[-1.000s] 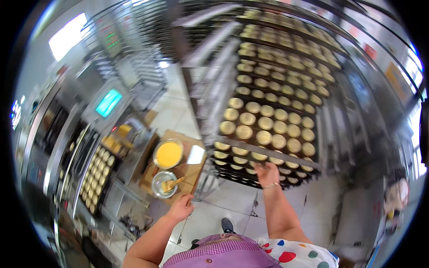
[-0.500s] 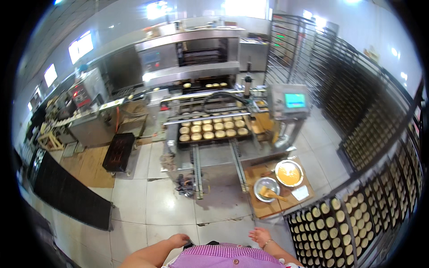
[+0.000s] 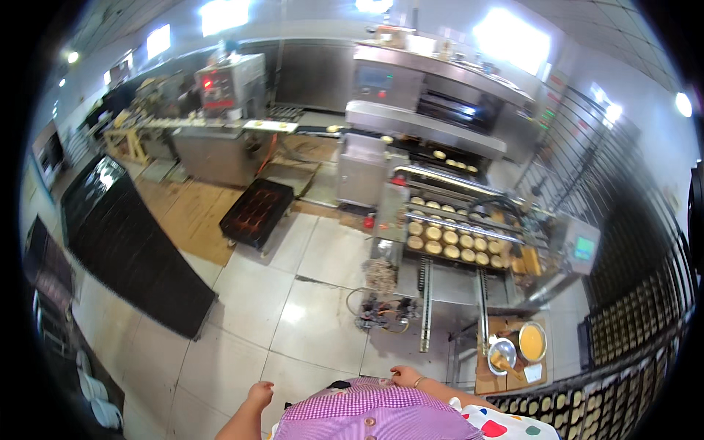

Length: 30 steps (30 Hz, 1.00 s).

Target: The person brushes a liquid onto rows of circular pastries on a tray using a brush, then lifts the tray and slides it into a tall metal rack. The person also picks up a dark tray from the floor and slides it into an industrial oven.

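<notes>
Cream-coloured, flat round cakes (image 3: 451,251) fill a dark metal tray (image 3: 442,259) ahead and right of both hands, its long side running crosswise. The right hand (image 3: 404,376) is nearer; the left hand (image 3: 260,393) is well apart. Both look empty, fingers loosely curled. Narrow toothed rails (image 3: 427,308) point handward; a shiny round bowl (image 3: 506,346) sits to their right.

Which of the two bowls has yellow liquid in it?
The right bowl: yellow liquid covers its inside, while the left bowl shows bare metal around a brush.

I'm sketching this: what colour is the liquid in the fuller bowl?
The liquid is yellow-orange, clearest in the head view.
</notes>
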Motion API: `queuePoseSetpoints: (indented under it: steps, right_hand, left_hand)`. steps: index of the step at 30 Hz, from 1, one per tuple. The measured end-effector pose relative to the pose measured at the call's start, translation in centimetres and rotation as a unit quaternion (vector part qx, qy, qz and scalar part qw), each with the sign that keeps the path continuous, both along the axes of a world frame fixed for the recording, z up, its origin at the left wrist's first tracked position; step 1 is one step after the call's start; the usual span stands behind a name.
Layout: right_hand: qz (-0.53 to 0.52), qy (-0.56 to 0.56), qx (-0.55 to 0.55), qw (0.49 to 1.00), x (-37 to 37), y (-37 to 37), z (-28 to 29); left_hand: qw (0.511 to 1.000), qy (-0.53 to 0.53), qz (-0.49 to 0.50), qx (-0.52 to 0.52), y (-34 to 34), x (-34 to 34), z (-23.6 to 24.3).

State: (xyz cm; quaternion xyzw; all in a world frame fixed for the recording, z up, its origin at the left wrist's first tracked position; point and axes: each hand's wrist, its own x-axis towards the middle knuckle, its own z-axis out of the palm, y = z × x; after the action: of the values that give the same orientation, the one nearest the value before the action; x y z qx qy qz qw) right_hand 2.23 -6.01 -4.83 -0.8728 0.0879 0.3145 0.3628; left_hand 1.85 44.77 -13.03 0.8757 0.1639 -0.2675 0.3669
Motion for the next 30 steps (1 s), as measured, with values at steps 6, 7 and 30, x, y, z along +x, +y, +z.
queuePoseSetpoints:
  steps: [6, 7, 30]
  right_hand:
    - [0.028, 0.003, -0.067, 0.997, 9.8, 0.9, 0.6]
    - [0.037, -0.002, -0.067, 0.997, 11.6, 0.7, -0.4]
    - [-0.015, -0.036, 0.24, 0.97, 59.7, 12.5, 1.5]
  left_hand:
    - [0.992, -0.074, -0.001, -0.105, -6.3, 8.4, 3.9]
    - [0.991, -0.066, -0.005, -0.118, -7.4, 10.6, 5.3]
    - [0.987, 0.133, -0.066, 0.057, 3.5, 44.5, 2.8]
